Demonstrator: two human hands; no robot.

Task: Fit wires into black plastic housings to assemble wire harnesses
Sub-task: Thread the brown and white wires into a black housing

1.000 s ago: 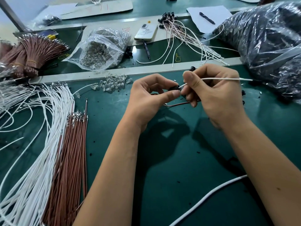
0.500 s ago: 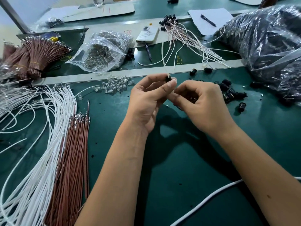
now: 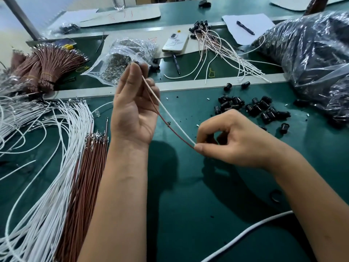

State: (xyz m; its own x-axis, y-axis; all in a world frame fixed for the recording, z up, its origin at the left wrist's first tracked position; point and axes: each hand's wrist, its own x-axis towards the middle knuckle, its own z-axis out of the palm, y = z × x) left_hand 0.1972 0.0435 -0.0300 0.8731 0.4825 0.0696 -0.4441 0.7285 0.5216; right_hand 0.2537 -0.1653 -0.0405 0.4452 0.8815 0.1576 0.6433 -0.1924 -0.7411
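A green work mat is carrying everything. A big plastic bag of black parts is lying at the far right, and loose white wires and brown wires are fanning out at the left. The left hand is lifting up, fingertips pinching a black housing. The right hand is pinching the white wire and brown wire running from it. Loose black housings are lying beyond.
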